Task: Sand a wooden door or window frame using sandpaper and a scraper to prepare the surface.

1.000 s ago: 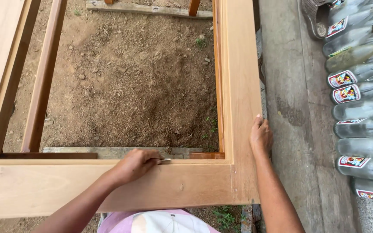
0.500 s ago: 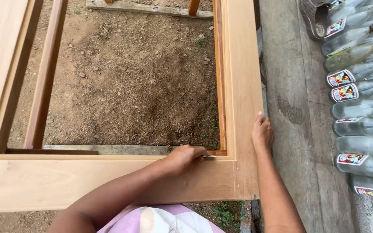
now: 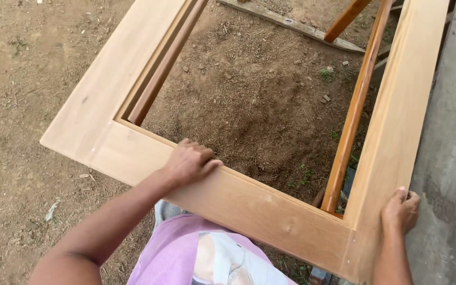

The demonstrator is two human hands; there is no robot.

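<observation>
Both hands on wooden door frame (image 3: pixel 270 208): left hand (image 3: pixel 190 162) curled over inner edge, right hand (image 3: pixel 400 211) gripping outer corner; best kept level above dirt ground (image 3: pixel 254 100).

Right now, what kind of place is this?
Probably an outdoor woodworking yard. A big bare wooden frame lies over loose dirt ground, gripped by the left hand and right hand, with a concrete strip alongside.
</observation>
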